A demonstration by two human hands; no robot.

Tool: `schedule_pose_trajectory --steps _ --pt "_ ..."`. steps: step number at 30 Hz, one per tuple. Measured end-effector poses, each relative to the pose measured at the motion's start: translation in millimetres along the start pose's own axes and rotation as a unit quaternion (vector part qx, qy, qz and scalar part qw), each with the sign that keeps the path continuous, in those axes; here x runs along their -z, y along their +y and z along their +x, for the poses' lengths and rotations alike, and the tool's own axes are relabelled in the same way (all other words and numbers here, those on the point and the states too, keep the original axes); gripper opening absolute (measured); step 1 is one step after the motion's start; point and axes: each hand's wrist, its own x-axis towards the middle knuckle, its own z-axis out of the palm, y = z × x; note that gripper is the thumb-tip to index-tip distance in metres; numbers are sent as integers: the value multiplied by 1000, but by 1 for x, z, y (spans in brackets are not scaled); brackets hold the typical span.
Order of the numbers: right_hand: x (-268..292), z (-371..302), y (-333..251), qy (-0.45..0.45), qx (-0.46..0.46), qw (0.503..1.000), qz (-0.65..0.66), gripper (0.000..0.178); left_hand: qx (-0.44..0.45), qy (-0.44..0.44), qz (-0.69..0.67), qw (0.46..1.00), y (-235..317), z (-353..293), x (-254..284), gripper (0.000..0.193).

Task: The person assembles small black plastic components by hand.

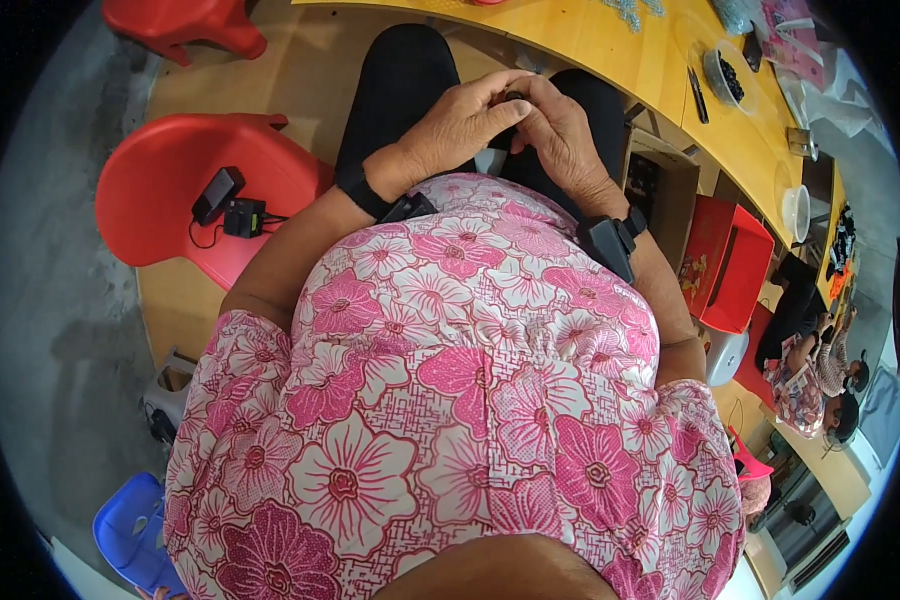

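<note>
Both hands, left hand (460, 125) and right hand (560, 135), pinch together on one small dark part (513, 97) over the lap, below the wooden table (610, 45) edge, steadying it for close fingertip work.

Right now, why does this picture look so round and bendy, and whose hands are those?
A camera worn on a person's head looks straight down, and its wide lens bends edges. You see a pink flowered shirt. The left hand and right hand meet over the lap, pinching a small dark piece; what it is I cannot tell. Beside sits a red plastic stool with small black devices. Ahead curves a yellow wooden table with a clear bowl of dark bits.
</note>
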Motion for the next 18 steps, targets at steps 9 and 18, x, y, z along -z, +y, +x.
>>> schedule_pose_trajectory --steps 9,18 --pt "-11 -3 -2 30 3 998 -49 25 -23 33 8 999 -10 0 -6 35" --pt "-14 4 -3 80 -33 996 0 16 -8 72 15 997 -9 6 -10 31"
